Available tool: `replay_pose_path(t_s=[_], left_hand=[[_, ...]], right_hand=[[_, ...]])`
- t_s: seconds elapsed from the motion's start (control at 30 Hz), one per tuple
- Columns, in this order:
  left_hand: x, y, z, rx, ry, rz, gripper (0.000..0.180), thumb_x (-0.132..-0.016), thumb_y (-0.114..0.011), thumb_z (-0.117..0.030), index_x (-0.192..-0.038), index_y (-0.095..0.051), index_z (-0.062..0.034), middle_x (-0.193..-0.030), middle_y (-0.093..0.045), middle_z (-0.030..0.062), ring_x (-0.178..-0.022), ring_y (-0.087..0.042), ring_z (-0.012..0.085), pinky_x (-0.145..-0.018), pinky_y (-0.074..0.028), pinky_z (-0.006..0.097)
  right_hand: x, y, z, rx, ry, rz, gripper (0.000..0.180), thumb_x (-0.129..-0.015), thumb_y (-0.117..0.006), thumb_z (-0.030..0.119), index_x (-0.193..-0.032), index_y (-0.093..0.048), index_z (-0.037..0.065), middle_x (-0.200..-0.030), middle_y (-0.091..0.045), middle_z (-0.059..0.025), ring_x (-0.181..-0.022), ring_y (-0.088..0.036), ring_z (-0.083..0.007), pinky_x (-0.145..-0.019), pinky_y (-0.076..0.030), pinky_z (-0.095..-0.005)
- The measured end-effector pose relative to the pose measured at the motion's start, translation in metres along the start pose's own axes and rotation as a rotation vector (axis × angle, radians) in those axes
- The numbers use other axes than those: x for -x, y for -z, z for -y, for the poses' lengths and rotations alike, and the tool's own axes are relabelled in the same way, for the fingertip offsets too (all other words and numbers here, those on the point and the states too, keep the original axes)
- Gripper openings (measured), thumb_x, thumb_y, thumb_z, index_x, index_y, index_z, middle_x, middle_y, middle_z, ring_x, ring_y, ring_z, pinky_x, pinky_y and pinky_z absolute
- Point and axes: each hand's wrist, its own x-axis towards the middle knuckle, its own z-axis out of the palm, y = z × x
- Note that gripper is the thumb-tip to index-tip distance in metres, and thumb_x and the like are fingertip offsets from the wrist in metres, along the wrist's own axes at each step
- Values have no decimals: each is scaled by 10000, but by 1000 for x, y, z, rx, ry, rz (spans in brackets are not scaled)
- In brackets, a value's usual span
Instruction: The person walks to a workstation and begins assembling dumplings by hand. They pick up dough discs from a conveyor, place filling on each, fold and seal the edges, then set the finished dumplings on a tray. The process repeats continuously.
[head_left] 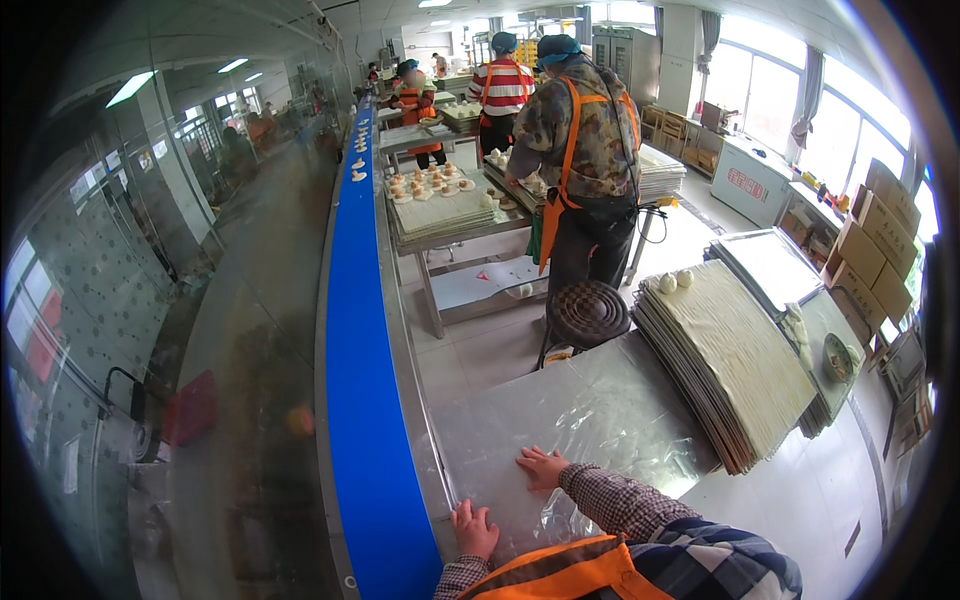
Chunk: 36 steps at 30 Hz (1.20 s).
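My right hand (543,467) lies on a metal table (590,390) covered with clear plastic sheeting (625,440). Its fingers are spread toward the left and hold nothing. Nearer to me, my left hand (474,530) rests at the table's left edge beside the blue conveyor belt (372,400), fingers apart. Both sleeves are checked, above an orange apron (570,572). To the right of my hands stands a stack of trays (745,350) topped with a pale cloth, with two white dough balls (676,281) at its far corner.
Small dough pieces (361,150) lie at the belt's far end. A round stool (590,312) stands beyond the table. Past it, a co-worker in an orange apron (590,130) stands at a table bearing a tray of filled dough pieces (435,195). Cardboard boxes (880,240) are piled far right.
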Motion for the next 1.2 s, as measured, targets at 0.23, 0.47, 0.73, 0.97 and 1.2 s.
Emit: replay_pose_path(t_s=[0.23, 0.47, 0.73, 0.97, 1.2], left_hand=[[0, -1, -1, -1, -4, -21, 393, -699, -702, -212, -1066, -646, -84, -1356, -419, 224, -1308, -351, 393, -1117, -192, 542], [1, -1, 0, -3, 6, 8, 388, -704, -704, -219, -1064, -647, -84, -1360, -412, 222, -1309, -350, 397, -1117, -194, 542], [0, -2, 0, -11, 1, -5, 389, -709, -711, -227, -1064, -646, -80, -1364, -404, 213, -1315, -339, 402, -1119, -191, 546], [1, -2, -1, -17, -17, -19, 369, -698, -707, -213, -1033, -641, -75, -1332, -423, 220, -1294, -362, 400, -1110, -211, 520], [-2, -2, -1, 15, 15, 1, 374, -702, -708, -232, -1044, -651, -93, -1345, -431, 215, -1301, -363, 402, -1106, -211, 560]], right_hand=[[1, 1, 0, -17, 3, 11, 879, -757, -700, 380, -1495, -243, 236, -1592, -93, -29, -1466, -77, -265, -1083, -160, -682], [2, 2, 1, -19, -1, 20, 879, -759, -699, 384, -1495, -242, 238, -1593, -91, -29, -1467, -69, -262, -1088, -150, -678], [2, 4, 1, -33, 4, 14, 899, -747, -709, 396, -1496, -241, 229, -1591, -99, -33, -1467, -69, -267, -1088, -150, -679], [3, 3, 0, -24, 9, 17, 895, -740, -714, 400, -1488, -257, 221, -1590, -108, -38, -1466, -82, -271, -1087, -162, -675], [5, 3, 0, -29, 0, 3, 884, -739, -716, 393, -1482, -272, 212, -1586, -124, -41, -1464, -92, -273, -1086, -169, -673]])
